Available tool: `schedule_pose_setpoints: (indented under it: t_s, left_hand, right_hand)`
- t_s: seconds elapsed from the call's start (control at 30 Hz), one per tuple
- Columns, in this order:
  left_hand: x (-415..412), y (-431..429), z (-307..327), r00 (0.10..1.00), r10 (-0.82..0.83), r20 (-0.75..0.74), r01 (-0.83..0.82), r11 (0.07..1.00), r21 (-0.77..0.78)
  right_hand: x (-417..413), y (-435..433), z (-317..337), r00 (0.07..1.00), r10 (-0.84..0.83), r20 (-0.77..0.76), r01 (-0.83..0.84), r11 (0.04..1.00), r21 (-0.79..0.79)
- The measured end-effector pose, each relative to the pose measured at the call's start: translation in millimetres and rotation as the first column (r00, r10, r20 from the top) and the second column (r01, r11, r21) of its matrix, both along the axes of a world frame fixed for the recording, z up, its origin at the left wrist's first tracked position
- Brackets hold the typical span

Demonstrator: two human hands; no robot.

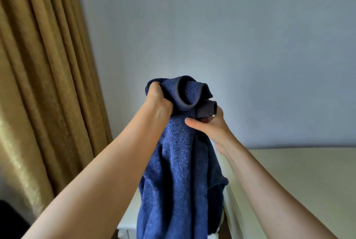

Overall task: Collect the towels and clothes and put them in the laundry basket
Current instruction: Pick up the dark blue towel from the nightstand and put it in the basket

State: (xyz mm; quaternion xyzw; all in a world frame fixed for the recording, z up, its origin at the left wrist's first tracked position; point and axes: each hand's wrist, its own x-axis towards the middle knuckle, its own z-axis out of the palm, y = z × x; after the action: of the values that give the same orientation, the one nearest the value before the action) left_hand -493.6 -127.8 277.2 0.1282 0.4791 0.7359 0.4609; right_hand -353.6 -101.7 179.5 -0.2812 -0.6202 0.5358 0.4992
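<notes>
Forearms [92,186] fill the foreground, both bare, reaching up & fwd from the bottom corners toward frame centre. Betw. them hangs a blue towel [177,171], terry, bunched lengthwise, its lower end running out of the bottom edge.

Left hand [157,101] is fisted tight on the towel's top left, fingers buried in the cloth, knuckles up. Right hand [209,123] grips the top right: thumb [192,122] laid across the front of the towel, fingers wrapped behind a darker folded hem; a ring shows on one finger. Both hands clamped on the same towel, near each other but not touching, w/ a rolled hem loop sticking up betw. them. Towel is held in the air, clear of any surface at the top; whether its bottom end rests on anything can't be told.

Behind the towel, right: cream counter [300,181], moulded edge running toward the bottom. Lower centre-left, a white furniture corner [129,217] peeks out beside the towel; type unclear.

Far left: gold curtain [42,65], heavy vertical folds. A dark shape [9,217] sits in the bottom left corner, unidentifiable. Back: plain pale blue-grey wall [231,26].
</notes>
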Motion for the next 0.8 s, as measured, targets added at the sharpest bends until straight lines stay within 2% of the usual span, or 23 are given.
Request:
schedule_pose_setpoints:
  t_s: [0.13, 0.23, 0.5, 0.57, 0.6, 0.67, 0.7, 0.73, 0.77, 0.8]
  left_hand:
    - [-4, -19, -6, 0.997, 0.059, -0.049, -0.054, 0.993, 0.100]
    - [9, -50, 3, 0.968, 0.200, -0.150, -0.179, 0.974, 0.143]
    - [42, -107, 8, 0.857, 0.281, -0.432, -0.256, 0.960, 0.116]
    - [45, -120, 0, 0.757, 0.283, -0.588, -0.303, 0.951, 0.068]
    - [45, -127, -4, 0.673, 0.270, -0.688, -0.344, 0.938, 0.031]
    - [46, -141, -11, 0.446, 0.249, -0.860, -0.487, 0.873, 0.001]
    - [46, -146, -14, 0.366, 0.258, -0.894, -0.547, 0.837, 0.018]
    - [47, -152, -16, 0.336, 0.271, -0.902, -0.571, 0.820, 0.034]
    - [49, -157, -17, 0.395, 0.305, -0.867, -0.539, 0.841, 0.050]
    - [52, -162, -18, 0.519, 0.335, -0.787, -0.470, 0.880, 0.064]
  right_hand:
    - [4, -11, 12, 0.999, 0.012, -0.045, -0.011, 1.000, 0.010]
    - [9, -20, 20, 0.995, -0.089, -0.054, 0.094, 0.992, 0.090]
    - [35, -52, 55, 0.997, -0.033, -0.065, 0.052, 0.947, 0.316]
    - [40, -57, 59, 0.997, -0.045, -0.063, 0.064, 0.934, 0.350]
    - [41, -59, 61, 0.997, -0.059, -0.055, 0.075, 0.931, 0.357]
    - [44, -63, 62, 0.996, -0.076, -0.045, 0.087, 0.936, 0.340]
    - [46, -65, 63, 0.995, -0.083, -0.049, 0.095, 0.942, 0.321]
    - [47, -67, 64, 0.995, -0.087, -0.053, 0.099, 0.949, 0.299]
    - [47, -70, 65, 0.995, -0.084, -0.060, 0.098, 0.954, 0.283]
    - [48, -73, 67, 0.995, -0.072, -0.063, 0.087, 0.959, 0.269]
